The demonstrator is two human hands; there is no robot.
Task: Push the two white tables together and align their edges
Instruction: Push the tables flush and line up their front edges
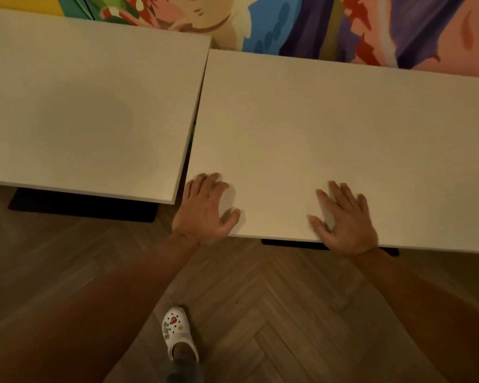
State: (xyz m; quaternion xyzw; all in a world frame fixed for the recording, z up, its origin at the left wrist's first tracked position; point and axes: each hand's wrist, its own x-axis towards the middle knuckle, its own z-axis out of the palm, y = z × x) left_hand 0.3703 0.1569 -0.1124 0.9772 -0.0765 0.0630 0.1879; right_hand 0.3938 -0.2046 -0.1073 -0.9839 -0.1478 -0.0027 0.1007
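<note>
Two white tables stand side by side. The left table (pixel 89 106) and the right table (pixel 329 139) touch near their far corners, and a thin wedge of gap widens toward me. The right table sits lower in the view, so the near and far edges are offset. My left hand (pixel 205 210) lies flat on the right table's near left corner, fingers spread, palm over the edge. My right hand (pixel 343 219) lies flat on the same table's near edge, fingers spread.
A colourful painted wall (pixel 288 20) runs right behind both tables. Dark table bases (pixel 83 205) show under the near edges. Herringbone wood floor (pixel 260 313) lies in front, with my foot in a white clog (pixel 177 331) on it.
</note>
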